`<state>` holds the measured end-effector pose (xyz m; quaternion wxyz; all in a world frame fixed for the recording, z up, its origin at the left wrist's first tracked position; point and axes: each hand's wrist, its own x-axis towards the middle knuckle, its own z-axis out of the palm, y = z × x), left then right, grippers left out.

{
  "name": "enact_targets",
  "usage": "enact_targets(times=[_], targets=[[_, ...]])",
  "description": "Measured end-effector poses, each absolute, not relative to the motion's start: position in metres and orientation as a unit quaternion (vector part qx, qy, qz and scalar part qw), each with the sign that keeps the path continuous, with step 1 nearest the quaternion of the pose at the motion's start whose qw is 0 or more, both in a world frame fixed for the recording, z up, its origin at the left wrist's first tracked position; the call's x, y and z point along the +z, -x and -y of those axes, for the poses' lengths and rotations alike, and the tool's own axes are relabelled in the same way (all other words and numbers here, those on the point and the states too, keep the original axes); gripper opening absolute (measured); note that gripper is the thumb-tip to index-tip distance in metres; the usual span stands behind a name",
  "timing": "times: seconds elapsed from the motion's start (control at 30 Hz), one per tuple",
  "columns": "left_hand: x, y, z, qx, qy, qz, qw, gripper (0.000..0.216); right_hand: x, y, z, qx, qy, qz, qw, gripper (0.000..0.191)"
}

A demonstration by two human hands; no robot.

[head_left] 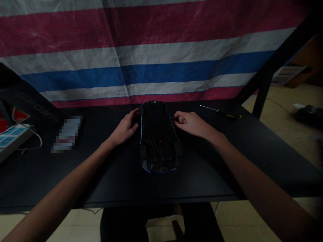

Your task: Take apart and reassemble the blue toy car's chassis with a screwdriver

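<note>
Black desk (111,181), striped tarp (161,50) behind, tiled floor (285,131); my left hand (127,127) spread beside upturned model car (157,131), right hand (189,123) curled, can't tell if pinching.

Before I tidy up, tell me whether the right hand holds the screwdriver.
No, the screwdriver lies on the table, apart from that hand.

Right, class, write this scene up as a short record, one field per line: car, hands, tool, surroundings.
Car: underside up on the table
Left hand: beside its left edge, contact unclear
Right hand: curled beside its right edge, contact unclear
Screwdriver: on the table, right of the right hand, tip pointing left
Power strip: at the table's left end
Sheet: striped, behind the table
</note>
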<state>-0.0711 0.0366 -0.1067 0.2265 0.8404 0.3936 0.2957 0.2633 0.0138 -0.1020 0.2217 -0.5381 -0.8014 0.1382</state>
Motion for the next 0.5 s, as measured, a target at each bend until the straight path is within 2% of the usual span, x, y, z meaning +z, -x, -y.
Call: enact_targets(times=[0.23, 0.3, 0.4, 0.5], targets=[[-0.106, 0.072, -0.035, 0.311, -0.835, -0.382, 0.247, 0.063, -0.097, -0.259, -0.016, 0.136, 0.522, 0.784, 0.306, 0.013], [-0.103, 0.071, -0.033, 0.320, -0.824, -0.389, 0.260, 0.060, -0.090, -0.259, -0.017, 0.116, 0.518, 0.750, 0.394, 0.017], [-0.095, 0.068, -0.027, 0.337, -0.791, -0.407, 0.310, 0.056, -0.074, -0.259, -0.014, 0.057, 0.459, 0.678, 0.571, 0.022], [-0.088, 0.064, -0.021, 0.330, -0.784, -0.389, 0.353, 0.060, -0.058, -0.255, -0.004, -0.004, 0.400, 0.652, 0.645, 0.019]])
